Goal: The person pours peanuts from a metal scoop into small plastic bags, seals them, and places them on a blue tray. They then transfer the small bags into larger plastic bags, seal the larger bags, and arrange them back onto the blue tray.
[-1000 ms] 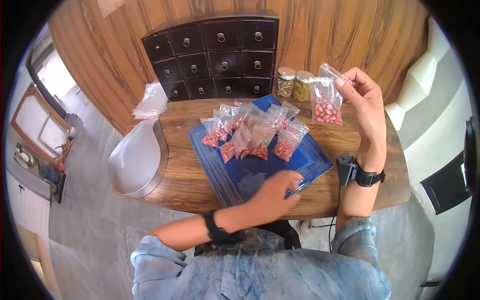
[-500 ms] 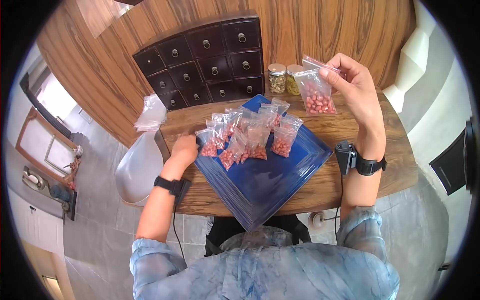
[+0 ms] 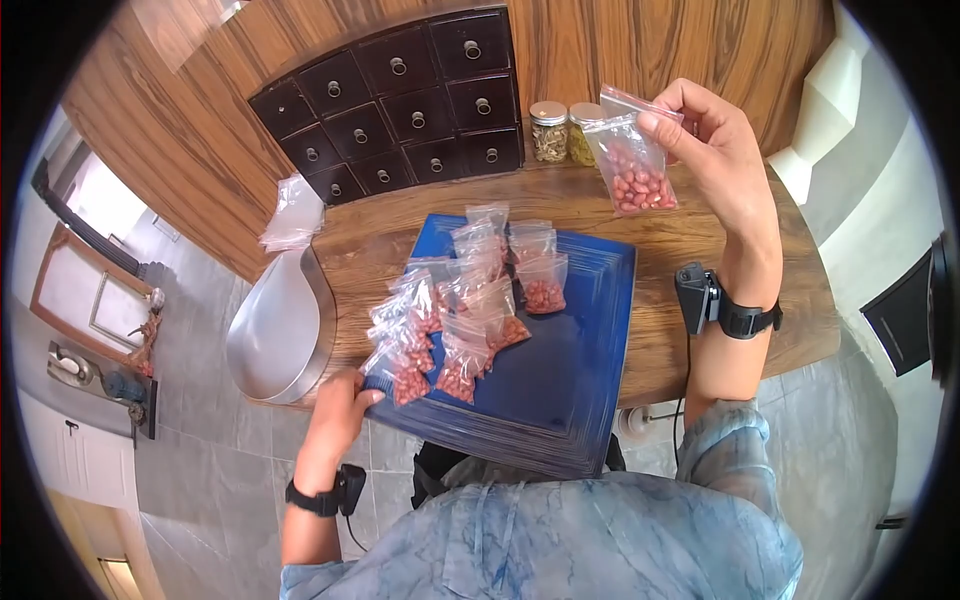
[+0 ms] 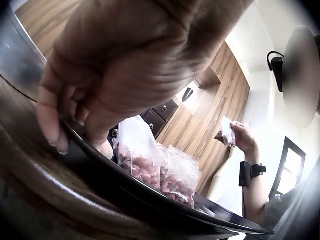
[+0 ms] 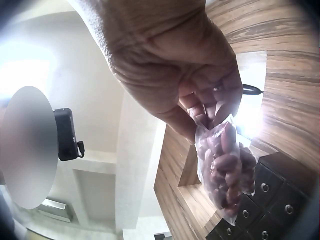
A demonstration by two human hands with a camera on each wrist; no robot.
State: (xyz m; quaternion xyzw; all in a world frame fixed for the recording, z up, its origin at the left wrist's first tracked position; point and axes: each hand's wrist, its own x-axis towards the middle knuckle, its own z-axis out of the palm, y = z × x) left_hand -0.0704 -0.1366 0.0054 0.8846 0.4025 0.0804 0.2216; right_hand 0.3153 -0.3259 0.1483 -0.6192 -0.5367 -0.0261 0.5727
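My left hand (image 3: 338, 415) pinches the near-left corner of the blue square plate (image 3: 570, 370). In the left wrist view, the thumb lies inside the plate's rim (image 4: 150, 192) and the fingers outside it. Several small clear zip bags of red peanuts (image 3: 460, 375) stand and lean together on the plate's left and far part. Raised over the table's right side, my right hand (image 3: 728, 160) holds peanut bags (image 3: 640, 185) by their tops between thumb and fingers. The right wrist view shows one bag (image 5: 217, 170) hanging in front of another.
A silver metal scoop-shaped tray (image 3: 275, 335) lies at the table's left, with a stack of empty clear bags (image 3: 293, 213) behind it. A dark cabinet of small drawers (image 3: 400, 105) stands at the back. Beside it are two lidded glass jars (image 3: 549, 135). The plate overhangs the table's near edge.
My left hand came over to the plate's left and then drew toward my body. The plate has turned, bringing its bags left and nearer. My right hand kept its bags raised.
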